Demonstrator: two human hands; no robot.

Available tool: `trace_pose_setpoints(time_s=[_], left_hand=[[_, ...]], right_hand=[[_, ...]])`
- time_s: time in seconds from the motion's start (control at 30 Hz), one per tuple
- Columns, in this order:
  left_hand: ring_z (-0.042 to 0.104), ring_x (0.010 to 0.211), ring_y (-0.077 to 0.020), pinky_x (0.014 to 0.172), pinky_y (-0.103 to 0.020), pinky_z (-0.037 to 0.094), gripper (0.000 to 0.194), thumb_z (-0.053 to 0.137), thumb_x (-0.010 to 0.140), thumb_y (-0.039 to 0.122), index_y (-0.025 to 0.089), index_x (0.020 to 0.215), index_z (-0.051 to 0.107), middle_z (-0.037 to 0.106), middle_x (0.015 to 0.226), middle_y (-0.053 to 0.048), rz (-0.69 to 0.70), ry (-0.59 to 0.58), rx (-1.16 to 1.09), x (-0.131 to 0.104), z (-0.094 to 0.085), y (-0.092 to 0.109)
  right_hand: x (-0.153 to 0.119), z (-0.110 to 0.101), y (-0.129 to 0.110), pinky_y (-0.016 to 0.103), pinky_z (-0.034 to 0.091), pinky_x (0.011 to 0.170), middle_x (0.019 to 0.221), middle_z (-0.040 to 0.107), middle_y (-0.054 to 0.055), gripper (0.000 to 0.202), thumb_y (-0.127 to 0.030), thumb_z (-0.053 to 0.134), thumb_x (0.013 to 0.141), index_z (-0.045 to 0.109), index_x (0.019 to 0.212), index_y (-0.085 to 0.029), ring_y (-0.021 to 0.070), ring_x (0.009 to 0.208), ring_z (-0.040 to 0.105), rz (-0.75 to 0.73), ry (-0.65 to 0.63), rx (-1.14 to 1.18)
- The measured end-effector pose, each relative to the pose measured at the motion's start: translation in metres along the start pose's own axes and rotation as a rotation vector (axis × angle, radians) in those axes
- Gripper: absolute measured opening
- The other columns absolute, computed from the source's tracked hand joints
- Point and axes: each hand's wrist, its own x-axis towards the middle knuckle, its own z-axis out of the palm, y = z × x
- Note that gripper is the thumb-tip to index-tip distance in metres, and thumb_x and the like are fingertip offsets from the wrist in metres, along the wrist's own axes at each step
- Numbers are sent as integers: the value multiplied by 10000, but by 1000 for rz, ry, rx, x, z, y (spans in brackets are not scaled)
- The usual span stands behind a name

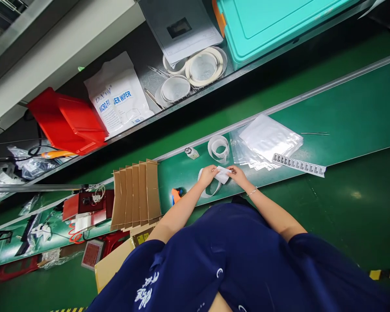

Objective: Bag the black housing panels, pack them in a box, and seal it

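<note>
My left hand pinches one side of a folded piece of white strip, which looks like label tape. On its other side, my right hand grips the same strip with closed fingers. A loop of the strip hangs below my left hand over the bench edge. Just beyond my hands lies a roll of white strip on the green bench. Right of it are a stack of clear plastic bags and a strip with dark rectangles. A small white bottle stands left of the roll.
An orange and blue object lies left of my forearm, beside cardboard dividers. Thin metal tweezers lie right of the bags. The shelf above holds a red bin, a wiper packet, label rolls and a turquoise box.
</note>
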Motion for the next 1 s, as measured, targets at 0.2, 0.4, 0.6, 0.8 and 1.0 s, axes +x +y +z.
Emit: trace_pose_setpoints(time_s=[0.2,0.4,0.6,0.8,1.0], left_hand=[[522,632,-135,597,-240,366,168,661,796,297,173,694,613,576,619,31,14,-22,64,-1,4,3],[621,666,-152,594,-240,435,199,587,875,351,162,851,646,680,748,-14,-17,-108,77,-2,5,2],[669,588,-150,574,-256,513,426,389,987,390,155,1290,574,745,847,-56,-61,-359,84,-26,4,9],[685,630,-235,730,-376,565,169,753,764,277,144,867,742,693,643,-45,-51,-525,208,-40,37,7],[628,1067,-228,965,-452,507,232,625,926,341,155,1058,664,672,1135,-92,88,-185,162,-10,34,6]], right_hand=[[5,-13,-25,460,449,987,1030,690,71,185,-392,722,728,653,777,-228,272,1031,616,-80,-23,-47],[-4,-35,-33,439,446,984,908,680,48,192,-393,735,709,636,678,-232,252,942,621,-85,97,11],[-16,-104,-43,408,507,919,908,684,34,338,-585,633,778,607,833,-252,216,937,640,-18,342,256],[-11,-77,-76,386,547,808,819,709,55,415,-621,721,694,658,823,-232,223,824,671,69,51,375],[-12,25,-80,395,541,821,929,725,80,365,-547,712,715,633,706,-191,240,870,662,88,-183,255]])
